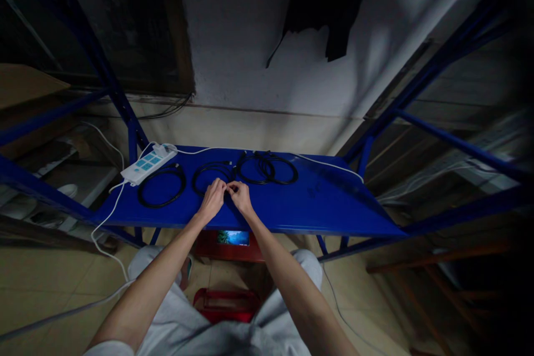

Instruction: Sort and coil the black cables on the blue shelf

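My left hand [214, 196] and my right hand [240, 196] meet over the front middle of a blue shelf [334, 211]. Thumbs and fingers of both are pinched together, almost fingertip to fingertip. Whatever sits between them is too small and dark to make out. Just behind and left of my fingers lies a coiled black cable [193, 182], with a plug end sticking out at its upper right; my left hand covers part of it. Farther right, overlapping coils of black cable [283, 183] rest on the shelf. Another black cable coil [161, 206] lies at the left.
A white power strip [148, 164] with blue sockets sits at the shelf's left end, a white cord [109, 217] hanging off it. Blue metal posts [132, 142] frame both sides. Below the front edge, a lit phone screen [233, 238] rests on a red stool [204, 247].
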A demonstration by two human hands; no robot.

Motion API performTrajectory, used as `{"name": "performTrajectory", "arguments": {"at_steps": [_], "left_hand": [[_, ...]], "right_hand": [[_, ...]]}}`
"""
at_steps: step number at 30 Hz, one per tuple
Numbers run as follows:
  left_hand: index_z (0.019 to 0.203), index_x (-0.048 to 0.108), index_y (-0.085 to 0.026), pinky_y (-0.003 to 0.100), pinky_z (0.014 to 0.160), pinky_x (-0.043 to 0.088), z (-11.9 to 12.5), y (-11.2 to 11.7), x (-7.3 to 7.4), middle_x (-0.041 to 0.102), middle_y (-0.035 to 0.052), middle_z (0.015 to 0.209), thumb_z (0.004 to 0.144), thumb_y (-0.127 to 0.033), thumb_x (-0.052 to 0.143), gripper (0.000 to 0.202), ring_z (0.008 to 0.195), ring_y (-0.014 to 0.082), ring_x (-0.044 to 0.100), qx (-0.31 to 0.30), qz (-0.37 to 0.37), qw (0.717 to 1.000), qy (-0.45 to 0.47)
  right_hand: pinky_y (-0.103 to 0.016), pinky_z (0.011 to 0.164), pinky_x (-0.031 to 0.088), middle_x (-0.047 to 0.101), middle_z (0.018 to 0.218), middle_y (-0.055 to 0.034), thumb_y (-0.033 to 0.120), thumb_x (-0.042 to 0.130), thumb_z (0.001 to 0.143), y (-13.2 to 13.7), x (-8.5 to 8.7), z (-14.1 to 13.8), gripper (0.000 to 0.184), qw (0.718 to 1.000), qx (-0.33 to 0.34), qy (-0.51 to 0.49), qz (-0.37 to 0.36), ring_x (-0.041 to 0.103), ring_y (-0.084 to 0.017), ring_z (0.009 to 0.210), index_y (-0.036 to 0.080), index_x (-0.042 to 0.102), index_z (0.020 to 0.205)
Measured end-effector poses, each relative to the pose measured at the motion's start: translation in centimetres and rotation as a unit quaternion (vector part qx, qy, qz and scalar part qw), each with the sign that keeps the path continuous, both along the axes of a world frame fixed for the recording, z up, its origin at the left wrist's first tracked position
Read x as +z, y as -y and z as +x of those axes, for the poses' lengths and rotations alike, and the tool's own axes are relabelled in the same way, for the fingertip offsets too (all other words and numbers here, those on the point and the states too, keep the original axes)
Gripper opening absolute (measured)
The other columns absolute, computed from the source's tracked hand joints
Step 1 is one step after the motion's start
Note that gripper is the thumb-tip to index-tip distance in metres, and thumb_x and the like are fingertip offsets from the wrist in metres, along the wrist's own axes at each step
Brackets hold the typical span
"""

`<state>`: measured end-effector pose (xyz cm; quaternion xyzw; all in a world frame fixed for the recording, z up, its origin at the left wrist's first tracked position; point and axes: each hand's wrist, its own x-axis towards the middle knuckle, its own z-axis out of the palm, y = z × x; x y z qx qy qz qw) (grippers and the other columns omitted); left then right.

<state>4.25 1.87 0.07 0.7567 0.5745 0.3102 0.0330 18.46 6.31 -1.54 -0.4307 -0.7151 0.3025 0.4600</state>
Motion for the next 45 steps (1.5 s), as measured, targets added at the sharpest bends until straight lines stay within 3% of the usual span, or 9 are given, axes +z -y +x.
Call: {"name": "performTrajectory", "arguments": {"at_steps": [4, 9, 13, 17, 23, 28, 32, 40, 45], "left_hand": [[0.097, 0.055, -0.018, 0.038, 0.089, 0.047, -0.11, 0.04, 0.26, 0.058, 0.009, 0.101, 0.104, -0.024, 0.038, 0.019, 0.098, 0.0227, 0.056, 0.015, 0.009, 1.0, 0.016], [0.097, 0.057, -0.019, 0.037, 0.093, 0.047, -0.26, -0.02, 0.27, 0.059, 0.0083, 0.104, 0.103, -0.027, 0.042, 0.018, 0.101, 0.0223, 0.058, 0.039, 0.012, 0.998, 0.041], [0.098, 0.058, -0.02, 0.035, 0.089, 0.049, -0.24, -0.03, 0.22, 0.062, 0.008, 0.105, 0.103, -0.028, 0.041, 0.019, 0.096, 0.0213, 0.061, 0.041, -0.006, 0.998, 0.046], [0.103, 0.058, -0.021, 0.035, 0.085, 0.05, -0.17, -0.06, 0.06, 0.065, 0.007, 0.103, 0.103, -0.027, 0.041, 0.018, 0.091, 0.0211, 0.064, 0.025, -0.023, 0.998, 0.05], [0.116, 0.054, -0.021, 0.036, 0.087, 0.05, -0.11, -0.09, -0.19, 0.068, 0.0089, 0.11, 0.1, -0.018, 0.044, 0.019, 0.097, 0.0231, 0.066, -0.003, -0.027, 0.998, 0.058], [0.104, 0.057, -0.021, 0.035, 0.092, 0.05, -0.12, 0.09, 0.3, 0.067, 0.0075, 0.105, 0.102, -0.021, 0.042, 0.015, 0.102, 0.0206, 0.063, -0.022, -0.005, 0.996, 0.082], [0.096, 0.058, -0.021, 0.034, 0.09, 0.048, -0.14, 0.23, 0.63, 0.065, 0.0066, 0.098, 0.103, -0.025, 0.04, 0.019, 0.097, 0.0204, 0.062, -0.023, -0.004, 0.997, 0.073], [0.095, 0.055, -0.02, 0.037, 0.085, 0.045, -0.15, -0.05, 0.23, 0.066, 0.0088, 0.094, 0.102, -0.02, 0.038, 0.018, 0.093, 0.0247, 0.062, 0.044, -0.031, 0.998, -0.021], [0.097, 0.056, -0.019, 0.04, 0.085, 0.044, -0.17, 0.06, 0.23, 0.066, 0.0104, 0.092, 0.1, -0.015, 0.038, 0.019, 0.094, 0.0277, 0.063, 0.131, -0.042, 0.99, -0.03]], "right_hand": [[-0.034, 0.085, 0.047, 0.072, 0.077, -0.0015, 0.024, 0.058, 0.084, 0.1, 0.1, 0.02, 0.018, 1.0, 0.011, 0.014, 0.005, 0.058, -0.018, 0.069, 0.023, 0.076, 0.081], [-0.031, 0.076, 0.047, 0.071, 0.077, -0.0015, 0.026, 0.062, 0.08, 0.32, 0.12, -0.1, 0.016, 0.999, 0.021, 0.027, -0.005, 0.06, -0.019, 0.075, 0.024, 0.077, 0.086], [-0.031, 0.078, 0.048, 0.071, 0.078, -0.002, 0.026, 0.063, 0.08, 0.14, -0.18, -0.11, 0.013, 1.0, 0.013, 0.023, -0.017, 0.06, -0.019, 0.075, 0.024, 0.076, 0.083], [-0.033, 0.08, 0.05, 0.074, 0.08, -0.0029, 0.029, 0.063, 0.082, -0.22, -0.4, -0.05, 0.015, 0.999, 0.018, -0.025, -0.03, 0.062, -0.019, 0.073, 0.022, 0.075, 0.079], [-0.032, 0.074, 0.053, 0.075, 0.082, -0.0056, 0.037, 0.065, 0.08, -0.26, -0.41, -0.17, 0.02, 0.991, 0.01, -0.109, -0.072, 0.068, -0.022, 0.075, 0.02, 0.075, 0.079], [-0.033, 0.075, 0.054, 0.075, 0.082, -0.0061, 0.034, 0.064, 0.079, -0.1, -0.36, -0.33, 0.017, 0.988, 0.003, -0.138, -0.076, 0.069, -0.022, 0.077, 0.02, 0.073, 0.078], [-0.033, 0.077, 0.053, 0.073, 0.082, -0.005, 0.03, 0.063, 0.079, -0.15, -0.37, -0.16, 0.014, 0.993, -0.014, -0.104, -0.056, 0.066, -0.021, 0.077, 0.021, 0.073, 0.078], [-0.031, 0.076, 0.048, 0.065, 0.083, -0.0046, 0.022, 0.066, 0.078, 0.07, -0.05, -0.11, 0.006, 0.994, -0.056, -0.096, -0.015, 0.061, -0.019, 0.078, 0.02, 0.069, 0.072], [-0.03, 0.074, 0.045, 0.064, 0.079, -0.003, 0.024, 0.066, 0.079, 0.08, -0.03, -0.26, 0.008, 0.997, -0.023, -0.069, -0.012, 0.059, -0.018, 0.075, 0.02, 0.066, 0.072]]}}
